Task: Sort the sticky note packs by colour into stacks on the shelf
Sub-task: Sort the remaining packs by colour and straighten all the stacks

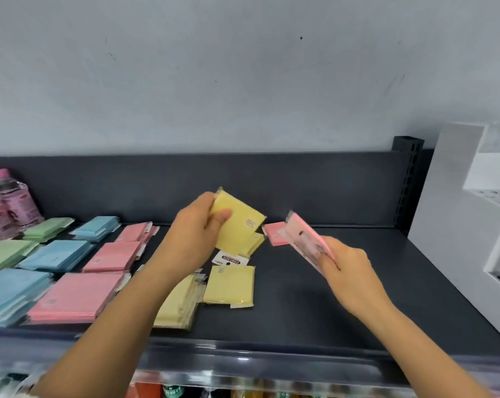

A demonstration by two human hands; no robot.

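Yellow pack (pixel 238 225) – left fingers (pixel 211 216); pink pack (pixel 306 239) – right fingers (pixel 329 261).

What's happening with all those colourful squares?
A person is sorting sticky note packs by colour on a dark shelf. The left hand holds a yellow pack, the right hand a pink pack. Green stacks, blue stacks and pink stacks sit on the left; a yellow stack and a loose yellow pack lie in the middle.
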